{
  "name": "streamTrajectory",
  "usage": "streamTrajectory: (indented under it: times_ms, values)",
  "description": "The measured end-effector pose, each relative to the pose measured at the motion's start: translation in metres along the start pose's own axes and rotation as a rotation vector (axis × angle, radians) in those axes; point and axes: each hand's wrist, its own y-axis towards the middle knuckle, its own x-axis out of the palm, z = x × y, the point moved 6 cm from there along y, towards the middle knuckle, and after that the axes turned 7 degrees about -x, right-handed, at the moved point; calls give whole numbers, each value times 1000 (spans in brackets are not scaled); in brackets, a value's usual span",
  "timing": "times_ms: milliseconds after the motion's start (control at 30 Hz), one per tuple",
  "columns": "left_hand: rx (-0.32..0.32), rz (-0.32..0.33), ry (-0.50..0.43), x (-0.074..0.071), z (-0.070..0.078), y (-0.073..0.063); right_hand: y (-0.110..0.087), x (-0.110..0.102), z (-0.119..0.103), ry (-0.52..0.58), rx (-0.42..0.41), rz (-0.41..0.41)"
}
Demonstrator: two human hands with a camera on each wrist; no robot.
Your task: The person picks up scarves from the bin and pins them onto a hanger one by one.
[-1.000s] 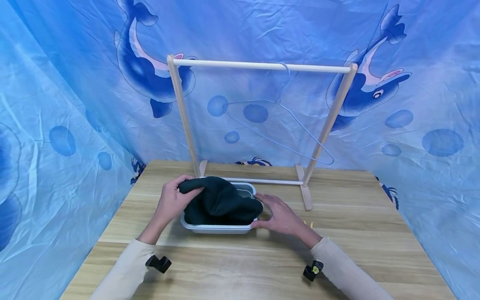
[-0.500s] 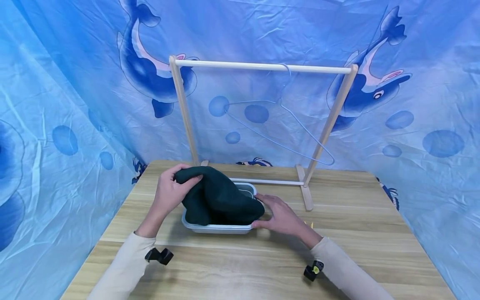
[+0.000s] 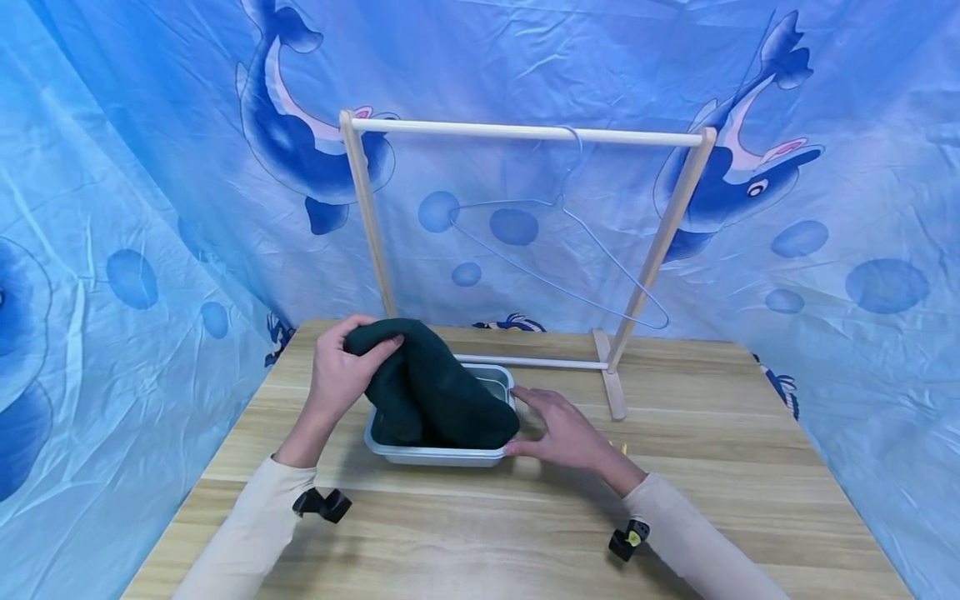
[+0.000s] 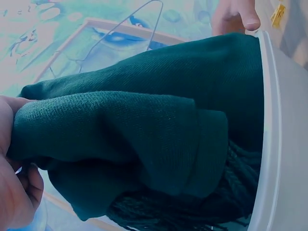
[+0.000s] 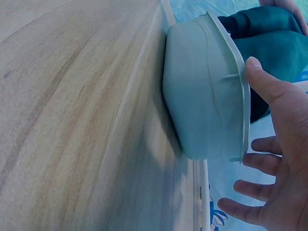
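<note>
A dark green scarf (image 3: 450,396) with braided fringe lies bunched in a white plastic basin (image 3: 435,457), its left part raised above the rim. My left hand (image 3: 337,367) pinches that raised fold between thumb and fingers. In the left wrist view the fringe (image 4: 163,211) hangs under the fold, down inside the basin. My right hand (image 3: 558,429) rests at the basin's right end. Seen from the right wrist, its thumb (image 5: 264,82) touches the rim while the other fingers are spread and relaxed beside it. The scarf hides most of the basin's inside.
Behind the basin stands a wooden rack (image 3: 525,131) with a pale wire hanger (image 3: 562,204) on its top bar. A yellow clip (image 4: 277,14) lies on the wooden table (image 3: 465,533) near the right hand. A blue dolphin-print curtain (image 3: 480,75) encloses the back and sides.
My left hand has risen and shifted slightly left, lifting the scarf's fold higher. The scarf's right end has slid left, away from my right hand, which stays at the rim.
</note>
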Motion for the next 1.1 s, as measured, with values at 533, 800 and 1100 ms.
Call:
streamTrajectory:
  times_ms: [533, 800, 1100]
  values:
    - [10, 119, -211, -2, 10, -2, -6, -58, -33, 5, -112, 200]
    - [50, 150, -307, -5, 27, -1, -6, -107, -56, -3, -175, 310]
    - [78, 158, -362, -4, 46, 6, -1, -168, -73, -39, -255, 449]
